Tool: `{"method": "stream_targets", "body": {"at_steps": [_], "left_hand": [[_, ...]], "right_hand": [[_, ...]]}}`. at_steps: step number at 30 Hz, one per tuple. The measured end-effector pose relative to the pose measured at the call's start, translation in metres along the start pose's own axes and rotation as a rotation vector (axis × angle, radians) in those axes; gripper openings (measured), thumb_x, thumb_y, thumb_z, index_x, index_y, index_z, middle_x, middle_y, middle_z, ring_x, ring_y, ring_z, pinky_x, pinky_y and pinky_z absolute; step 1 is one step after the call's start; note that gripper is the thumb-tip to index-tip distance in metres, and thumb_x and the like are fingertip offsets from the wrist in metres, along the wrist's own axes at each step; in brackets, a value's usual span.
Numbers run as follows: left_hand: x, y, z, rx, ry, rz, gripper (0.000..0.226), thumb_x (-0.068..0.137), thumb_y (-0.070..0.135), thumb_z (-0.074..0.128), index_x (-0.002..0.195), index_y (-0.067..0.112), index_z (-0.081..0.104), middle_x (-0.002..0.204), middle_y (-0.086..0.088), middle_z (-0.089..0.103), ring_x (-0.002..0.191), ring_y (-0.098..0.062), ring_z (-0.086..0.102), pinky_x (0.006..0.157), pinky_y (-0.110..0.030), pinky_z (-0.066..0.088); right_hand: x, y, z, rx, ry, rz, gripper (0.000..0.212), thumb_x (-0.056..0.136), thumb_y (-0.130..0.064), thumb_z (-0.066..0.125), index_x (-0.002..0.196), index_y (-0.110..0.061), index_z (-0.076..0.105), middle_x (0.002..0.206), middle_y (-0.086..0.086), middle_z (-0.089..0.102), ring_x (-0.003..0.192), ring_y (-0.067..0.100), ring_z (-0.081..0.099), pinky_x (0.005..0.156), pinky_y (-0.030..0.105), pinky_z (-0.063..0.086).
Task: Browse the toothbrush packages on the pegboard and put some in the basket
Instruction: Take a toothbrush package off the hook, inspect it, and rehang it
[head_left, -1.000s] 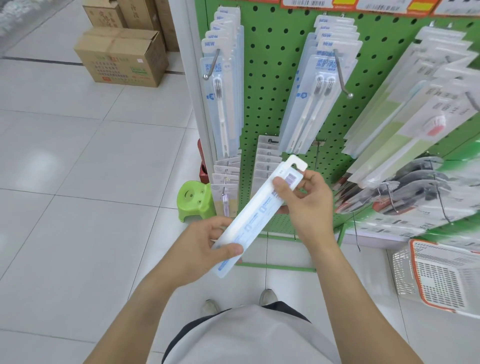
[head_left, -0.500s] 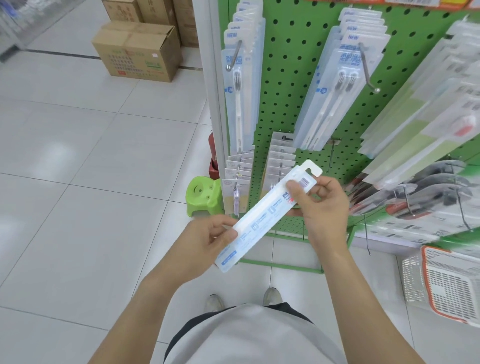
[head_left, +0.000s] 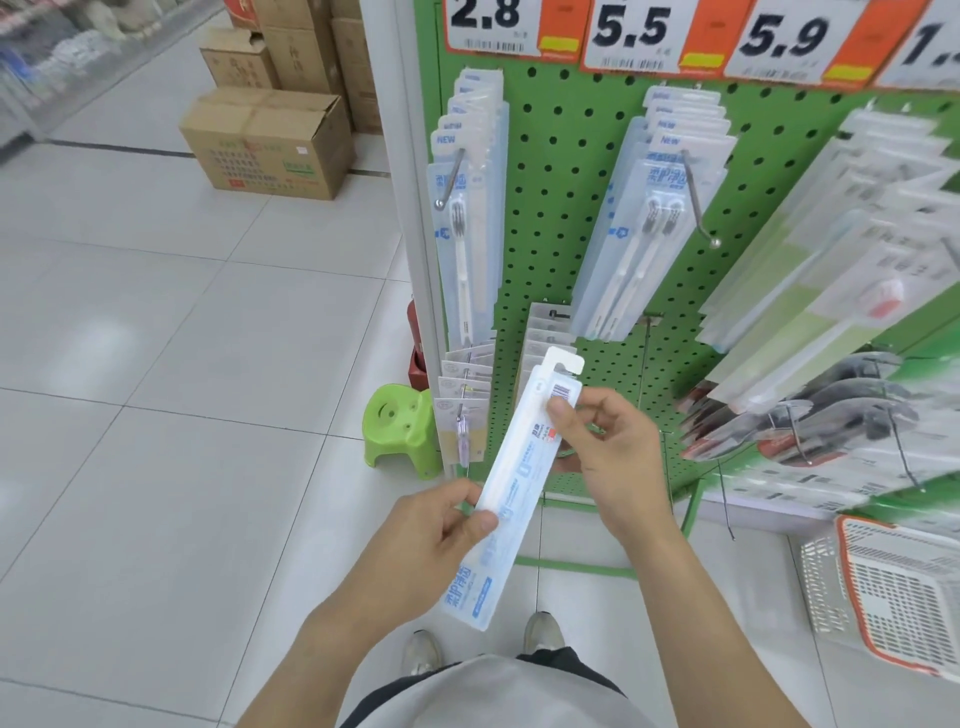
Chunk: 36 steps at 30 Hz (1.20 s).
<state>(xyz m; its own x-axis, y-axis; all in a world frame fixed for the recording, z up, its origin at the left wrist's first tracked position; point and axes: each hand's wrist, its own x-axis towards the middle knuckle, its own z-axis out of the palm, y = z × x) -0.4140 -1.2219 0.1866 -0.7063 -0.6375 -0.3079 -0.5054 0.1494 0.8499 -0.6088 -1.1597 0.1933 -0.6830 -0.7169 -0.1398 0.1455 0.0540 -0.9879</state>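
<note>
Holding toothbrush package (head_left: 519, 499) between both hands, long axis running 1 to 7 o'clock: left hand (head_left: 441, 535) pinching lower half, right hand (head_left: 608, 457) pinching top; basket (head_left: 893, 587) lying at 4 o'clock, nearer right hand.

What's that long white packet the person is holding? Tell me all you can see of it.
The toothbrush package is a long, slim, white and pale blue carton with a hang tab on top, a barcode near that end and blue print lower down. It tilts diagonally before the green pegboard. The left hand pinches its lower part; the right hand grips near the barcode.
</note>
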Motion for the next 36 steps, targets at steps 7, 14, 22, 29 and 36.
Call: {"method": "stream_targets", "body": {"at_steps": [7, 14, 22, 29, 36], "left_hand": [[0.005, 0.015, 0.017, 0.262, 0.278, 0.331, 0.073, 0.101, 0.016, 0.057, 0.156, 0.036, 0.013, 0.163, 0.019, 0.014, 0.149, 0.006, 0.013, 0.119, -0.011, 0.013], [0.019, 0.030, 0.017, 0.229, 0.388, 0.430, 0.073, 0.094, -0.008, 0.052, 0.157, 0.023, 0.032, 0.161, 0.011, 0.032, 0.145, -0.002, 0.035, 0.112, -0.028, 0.039], [-0.004, 0.067, -0.013, -0.339, 0.220, 0.337, 0.049, 0.097, -0.008, 0.050, 0.128, 0.028, 0.060, 0.109, 0.013, 0.076, 0.107, -0.008, 0.070, 0.093, -0.020, 0.052], [0.000, 0.085, -0.034, -0.538, 0.315, 0.349, 0.023, 0.098, 0.004, 0.053, 0.109, 0.012, 0.072, 0.099, 0.000, 0.079, 0.090, -0.011, 0.074, 0.076, -0.017, 0.053], [0.006, 0.096, -0.048, -0.568, 0.396, 0.399, 0.022, 0.100, -0.001, 0.052, 0.105, 0.008, 0.070, 0.096, -0.004, 0.078, 0.091, -0.017, 0.074, 0.080, -0.022, 0.055]], "right_hand": [[-0.011, 0.000, 0.021, -0.048, 0.052, -0.063, 0.015, 0.091, -0.007, 0.073, 0.088, -0.002, 0.060, 0.075, 0.012, 0.064, 0.061, 0.019, 0.069, 0.052, 0.034, 0.058], [-0.024, -0.016, 0.031, -0.051, 0.009, -0.181, 0.014, 0.092, -0.019, 0.075, 0.091, -0.024, 0.061, 0.083, 0.004, 0.071, 0.072, 0.033, 0.071, 0.069, 0.057, 0.060], [-0.030, -0.035, 0.024, -0.058, -0.185, -0.284, 0.022, 0.083, -0.019, 0.082, 0.100, -0.019, 0.068, 0.094, -0.006, 0.066, 0.077, 0.012, 0.063, 0.071, 0.036, 0.057], [-0.029, -0.043, 0.032, -0.098, -0.209, -0.508, 0.025, 0.087, -0.030, 0.079, 0.111, -0.024, 0.073, 0.115, -0.002, 0.055, 0.090, 0.016, 0.061, 0.083, 0.028, 0.053], [-0.020, -0.076, 0.046, -0.119, -0.225, -0.569, 0.045, 0.085, -0.014, 0.080, 0.125, -0.026, 0.062, 0.109, -0.009, 0.071, 0.102, 0.021, 0.066, 0.081, 0.032, 0.055]]}}
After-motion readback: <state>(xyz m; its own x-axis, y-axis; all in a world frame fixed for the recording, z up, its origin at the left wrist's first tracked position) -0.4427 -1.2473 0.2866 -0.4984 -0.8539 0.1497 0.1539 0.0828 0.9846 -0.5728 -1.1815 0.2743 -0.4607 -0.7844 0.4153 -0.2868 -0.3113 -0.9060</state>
